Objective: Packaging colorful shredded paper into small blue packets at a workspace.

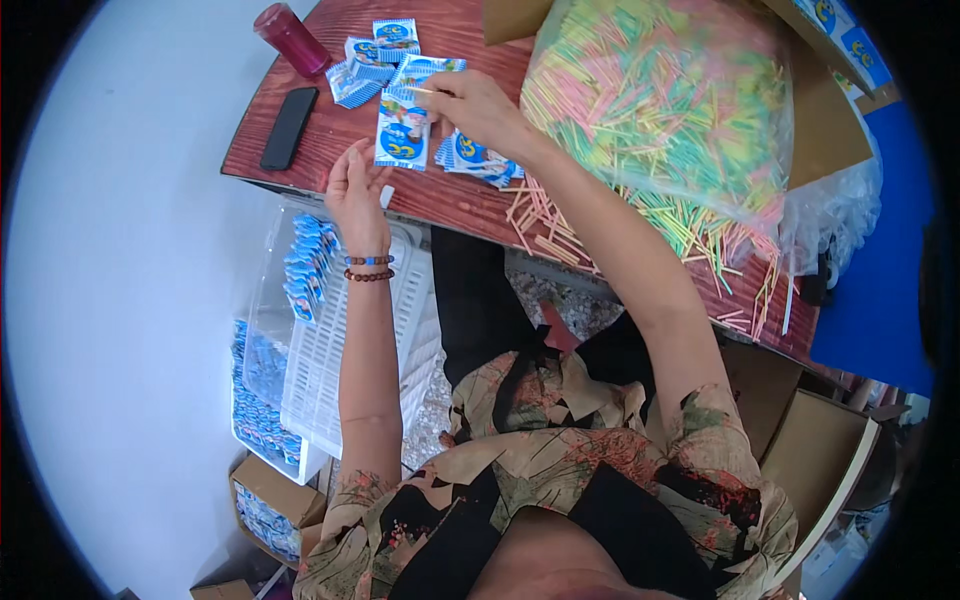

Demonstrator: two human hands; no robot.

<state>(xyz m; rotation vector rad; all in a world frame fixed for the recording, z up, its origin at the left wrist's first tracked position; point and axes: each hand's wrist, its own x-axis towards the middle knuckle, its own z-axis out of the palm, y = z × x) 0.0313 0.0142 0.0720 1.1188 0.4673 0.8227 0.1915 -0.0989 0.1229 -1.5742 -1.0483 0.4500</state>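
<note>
My right hand (475, 108) pinches a thin pale stick (420, 90) at the top edge of a blue-and-white packet (402, 130) lying on the reddish wooden table (450, 200). My left hand (355, 185) is open just left of and below that packet, fingers spread, its thumb close to the packet's lower corner; beaded bracelets circle the wrist. A small stack of the same packets (478, 155) sits under my right wrist. Several more packets (375, 55) lie scattered farther back on the table.
A big clear bag of coloured sticks (660, 100) fills the table's right side, with loose sticks (545, 225) spilled along the front edge. A black phone (288, 128) and dark red bottle (290, 38) sit at left. Below the table stand a white crate (330, 350) with packets and cardboard boxes (268, 490).
</note>
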